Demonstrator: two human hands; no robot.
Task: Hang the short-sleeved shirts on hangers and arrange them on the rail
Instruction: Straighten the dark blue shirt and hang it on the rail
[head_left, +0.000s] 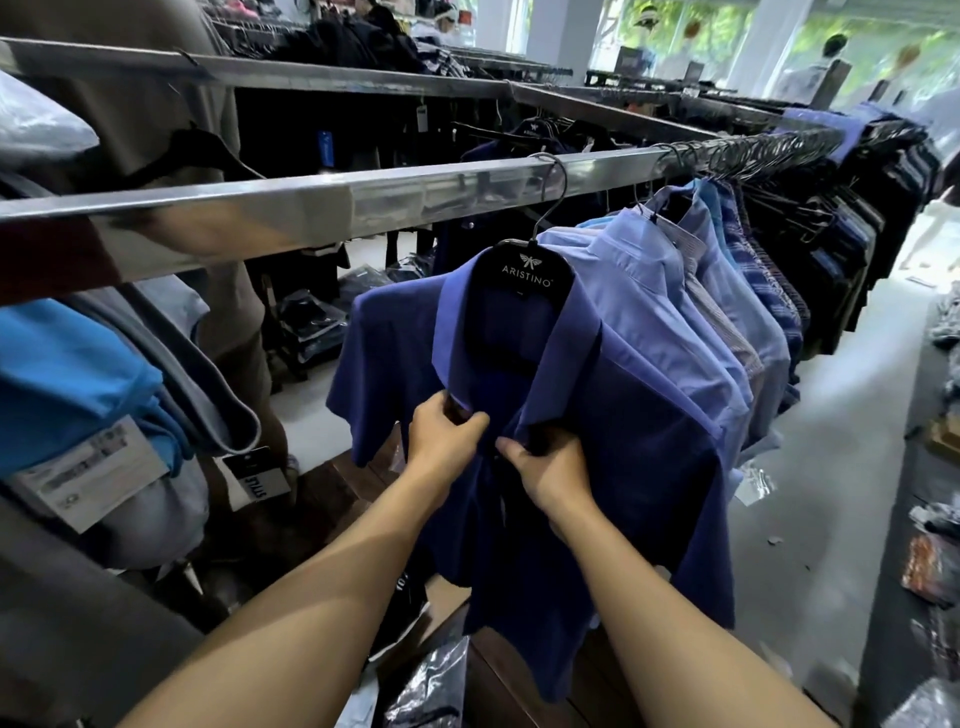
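Below the rail (322, 208), we are pinching the dark blue shirt (597, 447) hanging on its hanger (524, 275), left hand (447, 441) and right hand (545, 467) gripping the placket edges; light, limp cloth, probably slipping unless held near the collar.

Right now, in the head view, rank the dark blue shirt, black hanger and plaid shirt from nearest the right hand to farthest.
1. dark blue shirt: pinched by the right hand.
2. black hanger: above, at the collar.
3. plaid shirt: farther right along the rail.
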